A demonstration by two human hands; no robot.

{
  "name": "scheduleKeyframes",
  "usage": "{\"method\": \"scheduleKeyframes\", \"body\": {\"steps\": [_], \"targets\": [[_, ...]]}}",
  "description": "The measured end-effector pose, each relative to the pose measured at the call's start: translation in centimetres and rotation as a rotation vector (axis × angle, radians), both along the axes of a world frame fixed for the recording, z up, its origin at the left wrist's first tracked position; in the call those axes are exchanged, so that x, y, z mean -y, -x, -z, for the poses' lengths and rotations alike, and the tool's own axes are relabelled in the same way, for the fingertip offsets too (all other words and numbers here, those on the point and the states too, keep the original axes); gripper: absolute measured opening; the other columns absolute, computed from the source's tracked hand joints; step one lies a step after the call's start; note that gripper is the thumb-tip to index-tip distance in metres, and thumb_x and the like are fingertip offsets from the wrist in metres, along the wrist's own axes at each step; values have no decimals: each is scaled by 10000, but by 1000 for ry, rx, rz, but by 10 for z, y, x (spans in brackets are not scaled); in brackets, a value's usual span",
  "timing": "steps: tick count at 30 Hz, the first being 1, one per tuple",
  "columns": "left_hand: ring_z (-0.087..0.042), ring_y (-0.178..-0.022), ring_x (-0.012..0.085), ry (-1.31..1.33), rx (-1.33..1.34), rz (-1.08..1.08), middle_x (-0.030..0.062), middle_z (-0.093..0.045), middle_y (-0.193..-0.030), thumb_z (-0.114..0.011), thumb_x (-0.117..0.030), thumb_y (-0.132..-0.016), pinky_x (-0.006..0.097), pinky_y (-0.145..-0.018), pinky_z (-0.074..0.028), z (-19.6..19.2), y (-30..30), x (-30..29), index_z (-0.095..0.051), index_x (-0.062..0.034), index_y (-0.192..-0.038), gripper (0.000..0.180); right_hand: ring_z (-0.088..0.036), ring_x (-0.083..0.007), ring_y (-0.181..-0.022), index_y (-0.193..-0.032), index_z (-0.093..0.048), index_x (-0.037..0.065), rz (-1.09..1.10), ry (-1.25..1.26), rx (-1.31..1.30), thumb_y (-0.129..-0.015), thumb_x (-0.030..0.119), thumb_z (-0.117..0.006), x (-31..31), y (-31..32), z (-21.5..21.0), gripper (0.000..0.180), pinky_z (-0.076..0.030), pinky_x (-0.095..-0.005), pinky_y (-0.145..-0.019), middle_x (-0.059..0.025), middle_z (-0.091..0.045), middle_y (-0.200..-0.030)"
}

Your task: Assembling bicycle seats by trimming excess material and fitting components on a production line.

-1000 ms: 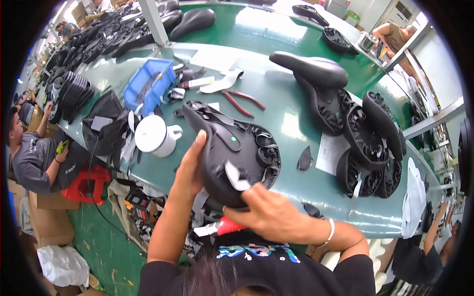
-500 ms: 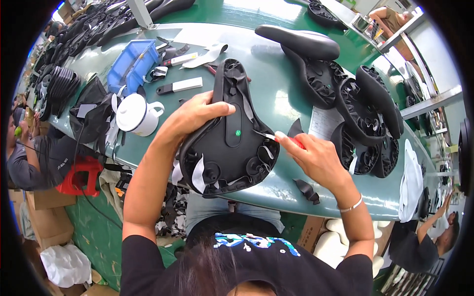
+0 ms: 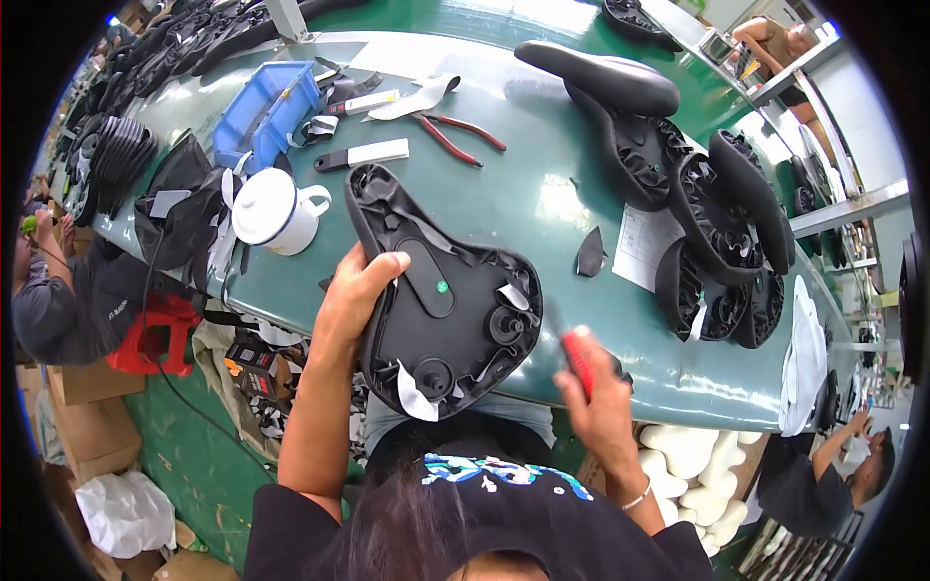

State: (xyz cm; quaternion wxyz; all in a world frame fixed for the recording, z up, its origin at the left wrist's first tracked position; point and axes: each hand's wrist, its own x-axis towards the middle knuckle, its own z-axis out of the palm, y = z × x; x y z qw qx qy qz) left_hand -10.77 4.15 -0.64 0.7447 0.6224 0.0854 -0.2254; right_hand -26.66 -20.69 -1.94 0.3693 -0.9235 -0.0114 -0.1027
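Note:
My left hand (image 3: 349, 300) grips a black bicycle saddle (image 3: 473, 281) by its left edge, thumb on the inner side. The saddle's underside faces up, showing gathered cover edges, coil-like round parts, white strips and a green dot. Its narrow nose points away to the upper left. To the saddle's right, apart from it, my right hand (image 3: 603, 412) is closed around a red-handled tool (image 3: 577, 362). Motion smears the tool's thin tip, so its kind cannot be made out. A black scrap (image 3: 591, 254) lies on the table beyond that hand.
Red-handled pliers (image 3: 451, 141), a blade with a black handle (image 3: 364, 155), a blue bin (image 3: 263, 114) and a white lidded mug (image 3: 277, 211) lie beyond my left hand. More saddles (image 3: 719, 218) are piled at the right, over a paper sheet (image 3: 647, 242). Co-workers sit at both sides.
The saddle has turned, its nose swinging left, and come nearer to me. My right hand has drawn the tool off the saddle's edge, toward me. The pliers now show fully.

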Motion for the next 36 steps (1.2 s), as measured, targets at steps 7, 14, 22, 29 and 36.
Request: {"method": "scheduleKeyframes", "body": {"steps": [7, 14, 22, 29, 36], "targets": [[-567, -898, 166, 8, 121, -66, 98, -566, -992, -636, -270, -791, 283, -797, -480, 20, 18, 6, -483, 36, -1194, 529, -671, -227, -866, -1304, -444, 12, -175, 76, 315, -788, 18, -688, 1, -94, -7, 571, -543, -319, -712, -154, -645, -1080], [-500, -1016, 272, -767, 1135, 303, 94, -550, -1019, -755, -306, -700, 393, -851, -365, -14, 16, 41, -534, -84, -1140, 540, -586, -106, -709, -1255, -473, 32, 115, -531, -38, -804, 84, -689, 12, -72, -36, 503, -494, -244, -619, -30, -597, -878], [-468, -659, 276, -491, 962, 693, 106, -523, -621, -519, -237, -911, 371, -720, -343, 8, -21, 79, -553, -46, -650, 326, -655, -263, -720, -1371, -429, 110, -167, 51, 124, -842, 52, -635, 47, -43, -18, 571, -528, -322, -618, -114, -655, -915], [-462, -645, 101, 275, 207, 23, -24, -504, -628, -575, -236, -892, 231, -632, -366, -15, -11, 80, -545, -65, -667, 284, -558, -281, -521, -1392, -425, 189, -47, 411, -97, -832, 142, -657, 12, -5, -10, 608, -451, -408, -467, -88, -521, -690], [-641, -853, 230, -21, 498, 32, 121, -669, -881, -482, -475, -946, 362, -781, -451, -13, -33, 71, -621, 16, -921, 511, -548, -282, -502, -1380, -445, 206, -2, 360, -55, -835, 152, -641, 20, -20, -18, 581, -423, -402, -451, -81, -541, -661]]}}
